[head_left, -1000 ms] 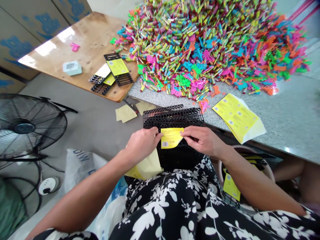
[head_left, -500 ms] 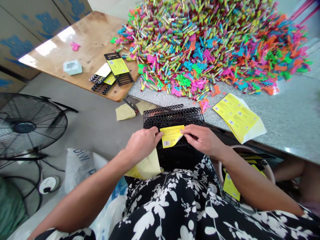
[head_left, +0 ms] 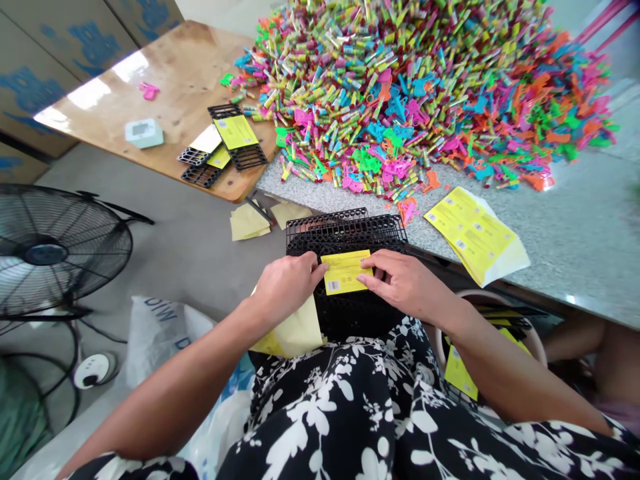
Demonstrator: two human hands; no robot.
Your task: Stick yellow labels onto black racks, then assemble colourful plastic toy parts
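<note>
A yellow sticker label [head_left: 345, 277] with barcode print lies flat across a black plastic grid tray [head_left: 345, 233] over my lap. The thumb of my left hand [head_left: 286, 283] presses its left edge, the other fingers curled. My right hand [head_left: 405, 283] has thumb and forefinger on the label's right edge, slightly apart. Pale backing paper [head_left: 300, 330] hangs below my left hand; whether those fingers also grip it is hidden. More black trays are stacked beneath, partly covered by my hands.
A big heap of colourful small plastic pieces [head_left: 380, 100] covers the grey stone table [head_left: 575, 233]. Yellow label sheets [head_left: 473, 233] lie at its front edge. Labelled trays [head_left: 237, 137] rest on the wooden table [head_left: 185, 60]. A bucket [head_left: 537, 340] stands right, a fan [head_left: 45, 253] left.
The label's lower right corner, curled up before, now lies flat. My right thumb and forefinger have spread from a pinch at the upper corner along its right edge. My left hand has barely moved.
</note>
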